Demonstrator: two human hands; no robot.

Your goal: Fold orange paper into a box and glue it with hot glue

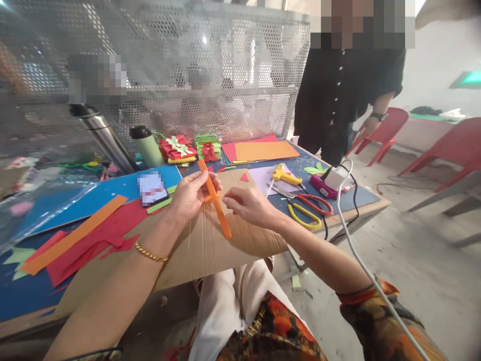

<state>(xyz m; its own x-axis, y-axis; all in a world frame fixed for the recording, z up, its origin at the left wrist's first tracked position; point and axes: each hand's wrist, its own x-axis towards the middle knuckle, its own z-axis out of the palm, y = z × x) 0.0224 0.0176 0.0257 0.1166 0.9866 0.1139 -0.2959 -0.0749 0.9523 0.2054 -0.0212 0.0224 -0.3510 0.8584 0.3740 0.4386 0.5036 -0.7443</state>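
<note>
An orange paper strip (220, 215) slants down over the cardboard sheet (203, 258), its upper end pinched in my left hand (193, 195). A smaller orange piece crosses behind it near my left fingertips; whether the two are joined I cannot tell. Just right of the strip is my right hand (250, 206), its fingers curled and pressed together. Anything between those fingertips is hidden. A small red paper triangle (244, 177) lies on the cardboard beyond my right hand.
To the right lie a yellow glue gun (285, 175), red-handled scissors (313, 202), yellow-handled pliers (304, 215) and a purple power strip (323, 187). A white cable (347, 235) hangs across my right arm. Two bottles stand at the back left. A person in black (345, 95) stands beyond the table.
</note>
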